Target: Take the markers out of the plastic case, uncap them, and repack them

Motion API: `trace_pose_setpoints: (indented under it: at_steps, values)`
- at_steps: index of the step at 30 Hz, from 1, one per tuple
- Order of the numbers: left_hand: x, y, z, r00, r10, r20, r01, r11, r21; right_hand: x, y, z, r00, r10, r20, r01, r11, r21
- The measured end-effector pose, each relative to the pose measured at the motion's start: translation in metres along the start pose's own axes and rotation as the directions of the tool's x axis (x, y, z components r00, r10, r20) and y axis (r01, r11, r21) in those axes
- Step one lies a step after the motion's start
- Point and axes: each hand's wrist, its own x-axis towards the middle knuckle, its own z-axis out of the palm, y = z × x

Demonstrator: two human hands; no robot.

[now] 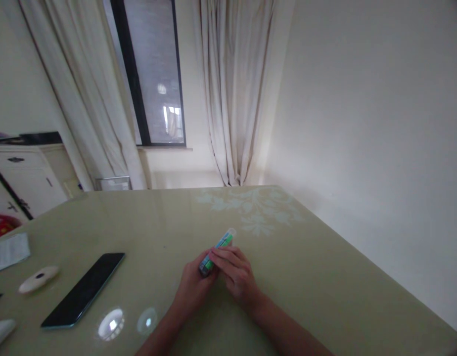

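- slim tube [226, 240] with blue and green print and a clear far end: held over the table [150, 222], right of the phone and well apart from it
- tube is tilted, far end up and to the right, near end dark and down by the left thumb; can't tell if it touches the tabletop
- left hand [193, 279]: closed round the lower part of the tube, palm side mostly hidden
- right hand [239, 274]: fingers bent and laid across the tube's middle, touching it; how hard it grips, can't tell
- both hands nearly meet at the tube, forearms coming in from the bottom edge
- phone [85, 291]: dark face up, lying at a slant left of the hands
- white oval gadget [39, 280] with a dark spot: left of the phone, near it (can't tell what it is)
- pale flat packet [9, 252]: beyond the gadget, cut off by the left edge
- white floral pattern [256, 207]: far part of the tabletop, beyond the tube
- behind the table: window [156, 74] with a dark frame, between a left curtain [83, 99] and a right curtain [232, 89]
- white cabinet [21, 178]: far left
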Motion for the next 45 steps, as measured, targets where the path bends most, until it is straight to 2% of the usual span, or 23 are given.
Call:
trace_pose_setpoints:
  at_steps: [4, 8, 11, 14, 16, 19, 28, 33, 37, 45]
  values:
    - [0.002, 0.006, -0.002, 1.0, 0.029, -0.012, -0.029, 0.999, 0.04, 0.0, 0.004, -0.001, 0.999, 0.044, 0.01, -0.043, 0.997, -0.071]
    - [0.002, 0.012, -0.007, 0.999, 0.039, 0.026, -0.041, 0.998, 0.051, 0.001, 0.024, -0.022, 0.993, 0.107, -0.05, -0.115, 0.975, -0.191]
    - [0.0, 0.014, -0.008, 0.998, 0.039, 0.055, -0.04, 0.999, 0.035, 0.0, 0.038, -0.04, 0.992, 0.124, 0.019, -0.117, 0.969, -0.216]
    - [-0.002, 0.013, -0.008, 0.997, 0.044, 0.056, -0.046, 0.999, 0.024, -0.001, 0.042, -0.048, 0.992, 0.087, 0.095, -0.066, 0.976, -0.208]
    - [-0.002, 0.012, -0.007, 0.998, 0.032, 0.048, -0.033, 0.999, 0.021, -0.001, 0.04, -0.044, 0.994, 0.059, 0.095, -0.04, 0.98, -0.195]
    - [-0.001, 0.01, -0.006, 0.999, 0.005, 0.04, -0.004, 1.0, -0.008, -0.001, 0.039, -0.034, 0.998, 0.056, 0.035, -0.05, 0.985, -0.163]
    - [-0.003, 0.009, -0.004, 0.997, 0.056, 0.053, -0.056, 0.998, -0.012, -0.008, 0.037, -0.024, 0.987, 0.154, -0.052, -0.158, 0.984, -0.083]
    - [-0.006, 0.007, -0.006, 0.999, -0.038, 0.019, 0.038, 0.999, -0.03, -0.005, 0.027, -0.016, 0.969, 0.242, -0.055, -0.246, 0.963, -0.108]
    - [-0.014, 0.003, -0.008, 0.998, -0.07, -0.002, 0.07, 0.997, -0.036, 0.0, 0.022, -0.009, 0.974, 0.226, 0.005, -0.224, 0.969, -0.107]
    - [-0.016, 0.001, -0.005, 1.0, 0.002, 0.0, -0.002, 0.999, -0.037, -0.014, 0.021, -0.004, 0.979, 0.151, -0.134, -0.154, 0.988, -0.014]
